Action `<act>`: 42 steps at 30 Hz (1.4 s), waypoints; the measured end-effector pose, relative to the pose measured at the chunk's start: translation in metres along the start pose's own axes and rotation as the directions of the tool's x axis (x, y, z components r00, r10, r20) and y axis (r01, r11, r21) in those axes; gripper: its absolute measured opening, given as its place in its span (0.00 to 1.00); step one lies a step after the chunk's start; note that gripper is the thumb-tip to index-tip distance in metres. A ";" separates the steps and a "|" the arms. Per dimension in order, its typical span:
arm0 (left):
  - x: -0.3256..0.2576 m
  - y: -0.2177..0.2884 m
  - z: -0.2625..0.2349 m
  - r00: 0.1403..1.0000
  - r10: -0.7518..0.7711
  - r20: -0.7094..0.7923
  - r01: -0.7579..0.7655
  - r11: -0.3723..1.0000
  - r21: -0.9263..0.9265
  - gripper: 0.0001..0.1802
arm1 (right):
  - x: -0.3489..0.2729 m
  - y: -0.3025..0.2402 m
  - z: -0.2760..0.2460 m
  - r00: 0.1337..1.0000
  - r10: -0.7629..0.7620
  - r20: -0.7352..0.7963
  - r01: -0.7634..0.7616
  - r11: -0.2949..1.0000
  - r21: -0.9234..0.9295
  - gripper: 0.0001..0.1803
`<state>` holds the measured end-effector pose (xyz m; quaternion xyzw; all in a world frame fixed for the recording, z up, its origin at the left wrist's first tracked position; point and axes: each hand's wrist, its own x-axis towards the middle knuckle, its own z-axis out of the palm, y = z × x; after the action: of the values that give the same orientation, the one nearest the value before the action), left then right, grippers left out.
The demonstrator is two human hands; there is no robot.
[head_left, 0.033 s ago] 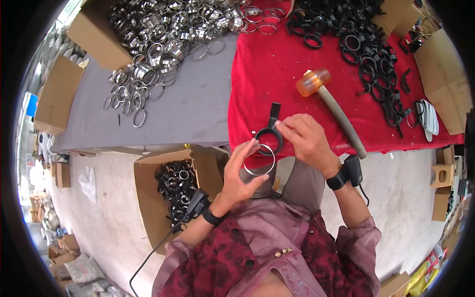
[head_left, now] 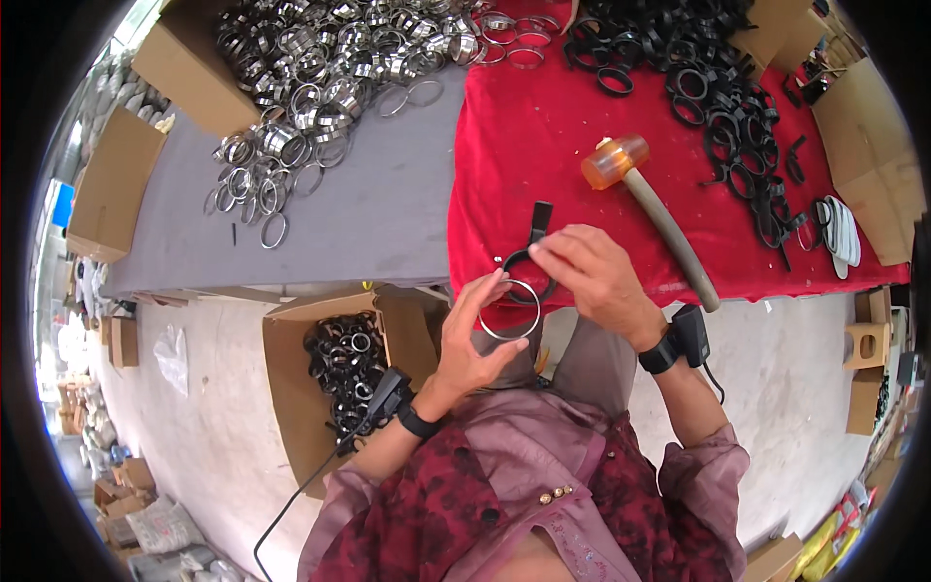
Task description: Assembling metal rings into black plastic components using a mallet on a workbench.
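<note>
My left hand point(head_left: 473, 338) holds a thin silver metal ring point(head_left: 508, 310) by its rim, just in front of the table edge. My right hand point(head_left: 593, 274) grips a black ring with a straight tab point(head_left: 532, 242), its fingers over the ring's right side. The black ring lies right above the silver one, and the two overlap or touch. Both hands hover over the near edge of the red cloth point(head_left: 543, 126). Each wrist wears a black band with a small device.
An orange-headed mallet point(head_left: 615, 160) lies on the red cloth to the right. Black rings point(head_left: 722, 92) are heaped at the back right, silver rings point(head_left: 320, 68) on the grey cover point(head_left: 378, 213). A cardboard box point(head_left: 291, 388) with black-and-silver rings stands on the floor at my left.
</note>
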<state>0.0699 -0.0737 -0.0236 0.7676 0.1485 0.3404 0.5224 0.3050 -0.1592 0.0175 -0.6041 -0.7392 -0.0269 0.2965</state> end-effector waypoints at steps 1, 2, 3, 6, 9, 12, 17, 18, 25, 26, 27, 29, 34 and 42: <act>0.002 -0.002 0.002 1.000 -0.004 0.004 0.004 1.000 -0.009 0.49 | 0.007 -0.003 0.001 0.997 -0.069 0.032 0.071 0.996 -0.062 0.30; 0.004 -0.003 0.003 1.000 -0.007 0.009 0.007 1.000 -0.017 0.49 | 0.011 -0.004 0.002 0.989 -0.135 0.068 0.142 0.982 -0.121 0.31; 0.006 -0.003 0.003 1.000 -0.015 0.013 0.015 1.000 -0.015 0.49 | 0.013 0.000 0.005 0.988 -0.066 0.138 0.086 0.987 -0.139 0.33; 0.009 -0.003 0.001 1.000 0.021 0.005 -0.021 1.000 0.023 0.49 | 0.015 0.011 0.008 0.984 -0.042 0.174 0.071 0.984 -0.163 0.32; 0.014 0.000 -0.002 0.999 0.033 -0.013 -0.033 0.999 0.024 0.49 | 0.018 0.021 0.011 0.990 -0.052 0.129 0.070 0.988 -0.135 0.32; 0.020 0.009 -0.005 0.997 0.059 -0.053 -0.059 0.998 0.012 0.49 | 0.011 0.030 0.014 0.994 -0.028 0.101 0.038 0.995 -0.095 0.30; 0.028 0.030 -0.019 0.984 0.165 -0.063 -0.157 0.982 0.107 0.50 | 0.003 0.002 -0.019 0.929 0.353 0.112 -0.369 0.871 0.323 0.27; 0.030 0.035 -0.021 0.977 0.210 -0.048 -0.199 0.964 0.177 0.50 | 0.002 -0.005 -0.023 0.930 0.350 0.114 -0.368 0.872 0.324 0.27; 0.046 0.057 -0.005 0.969 0.246 0.009 -0.240 0.939 0.248 0.50 | -0.029 -0.022 -0.017 0.600 0.722 0.345 -0.647 0.185 0.740 0.17; 0.049 0.059 -0.002 0.969 0.244 0.028 -0.242 0.933 0.267 0.50 | -0.035 -0.021 -0.011 0.592 0.730 0.340 -0.649 0.183 0.738 0.17; 0.050 0.060 0.001 0.969 0.241 0.048 -0.245 0.926 0.287 0.50 | -0.043 -0.018 0.004 0.602 0.758 0.251 -0.589 0.209 0.781 0.18; 0.050 0.060 0.006 0.971 0.232 0.057 -0.239 0.933 0.270 0.50 | -0.049 -0.022 0.011 0.596 0.787 0.158 -0.527 0.235 0.817 0.19; 0.046 0.067 0.018 0.976 0.191 0.106 -0.211 0.951 0.226 0.50 | -0.070 -0.029 0.018 0.458 0.884 0.089 -0.360 0.093 0.928 0.21; 0.043 0.078 0.048 0.940 0.275 0.199 -0.308 0.938 0.157 0.51 | -0.092 -0.036 0.044 0.401 0.916 0.027 -0.141 0.033 0.989 0.23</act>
<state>0.1238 -0.1146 0.0520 0.8534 0.0175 0.3304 0.4029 0.2635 -0.2321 -0.0506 -0.5168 -0.1210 0.3059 0.7904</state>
